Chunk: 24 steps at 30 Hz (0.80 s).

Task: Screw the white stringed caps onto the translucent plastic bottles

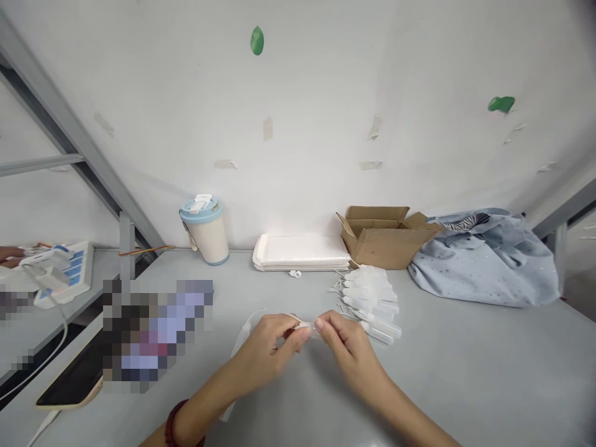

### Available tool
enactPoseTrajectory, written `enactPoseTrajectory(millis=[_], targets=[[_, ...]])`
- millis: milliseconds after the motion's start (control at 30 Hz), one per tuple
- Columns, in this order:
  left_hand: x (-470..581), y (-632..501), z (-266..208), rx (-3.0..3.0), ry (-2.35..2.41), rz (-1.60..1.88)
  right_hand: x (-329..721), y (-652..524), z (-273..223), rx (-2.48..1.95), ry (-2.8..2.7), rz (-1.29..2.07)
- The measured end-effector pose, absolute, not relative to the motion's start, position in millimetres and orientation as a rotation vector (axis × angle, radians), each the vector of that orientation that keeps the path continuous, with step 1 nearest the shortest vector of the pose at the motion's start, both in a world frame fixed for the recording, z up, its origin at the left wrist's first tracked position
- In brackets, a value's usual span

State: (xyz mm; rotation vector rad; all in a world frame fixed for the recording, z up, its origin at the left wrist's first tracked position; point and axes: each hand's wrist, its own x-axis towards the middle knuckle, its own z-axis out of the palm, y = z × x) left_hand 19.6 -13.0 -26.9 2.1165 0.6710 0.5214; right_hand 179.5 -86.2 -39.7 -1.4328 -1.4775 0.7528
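Both hands meet over the middle of the grey table. My left hand (274,344) is closed, its thumb and forefinger pinching a small white piece (304,325) whose exact kind is too small to tell. Right beside it, my right hand (347,344) is closed in a pinch on something tiny and pale, mostly hidden by the fingertips. Partly under my left hand and forearm lies a slim white translucent tube-like item (241,341) with a thin cord at its top. Several similar items with thin cords lie in a fanned pile (372,288) beyond my right hand.
Along the wall stand a cream cup (209,239) with a blue lid, a stack of white padded envelopes (302,251), an open cardboard box (391,245) and a grey-blue cloth bag (484,267). A phone (77,369) lies left. Another person's hand (12,254) shows near a power strip (77,273).
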Motion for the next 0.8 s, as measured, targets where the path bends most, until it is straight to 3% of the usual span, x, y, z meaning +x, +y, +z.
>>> enactPoseTrajectory(millis=[233,367,467,700,800], targets=[[20.2,-12.4,-34.6,2.638,0.412,0.753,187.8,-79.1,-34.8,-1.308,-0.905,1.571],[20.7,-14.5,-35.7,2.656,0.403,0.746,186.0,-80.0,-34.6,-1.273,-0.745,1.722],[20.2,-11.6,-35.8,2.559,0.444,0.756,185.3,-79.6,-33.5,-1.377,-0.885,1.498],[14.3,8.1,-33.2,2.27,0.921,0.726,222.5,-69.3,-36.2,-1.596,-1.129,0.264],[12.4,17.4,-33.8,2.208,1.085,0.724,250.7,-62.4,-41.2,-1.638,-1.164,-0.081]])
